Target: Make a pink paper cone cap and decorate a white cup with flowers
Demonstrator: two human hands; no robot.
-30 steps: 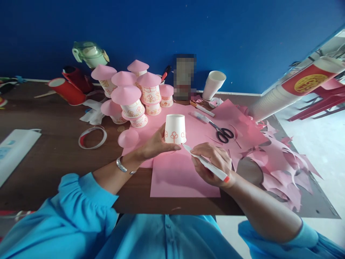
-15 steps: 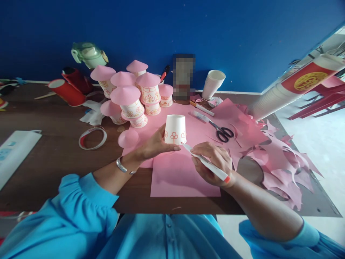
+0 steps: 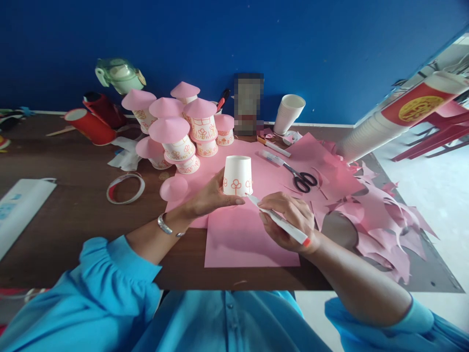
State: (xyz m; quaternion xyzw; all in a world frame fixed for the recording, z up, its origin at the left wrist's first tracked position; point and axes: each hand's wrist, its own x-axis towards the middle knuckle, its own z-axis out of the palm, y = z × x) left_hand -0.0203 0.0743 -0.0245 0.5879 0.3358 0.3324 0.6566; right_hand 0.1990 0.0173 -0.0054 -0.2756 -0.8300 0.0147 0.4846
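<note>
My left hand grips a white paper cup, which is upside down with red-orange flowers drawn near its rim. My thumb lies along the cup's lower edge; the other fingers are mostly hidden behind it. In my right hand is a white marker with a red end, held like a pen. Its tip is at the lower right of the cup, by a flower. Beneath both hands lie sheets of pink paper. Decorated cups with pink cone roofs stand grouped at the back left.
Black-handled scissors and another marker lie right of the cup. Pink paper scraps cover the table's right side. A tape roll and a pink cone are on the left. Stacked cups stand near the blue wall.
The flower at the cup's right edge shows slightly more of its outline. My hands keep almost the same place, and the marker tip stays by the cup's lower right.
</note>
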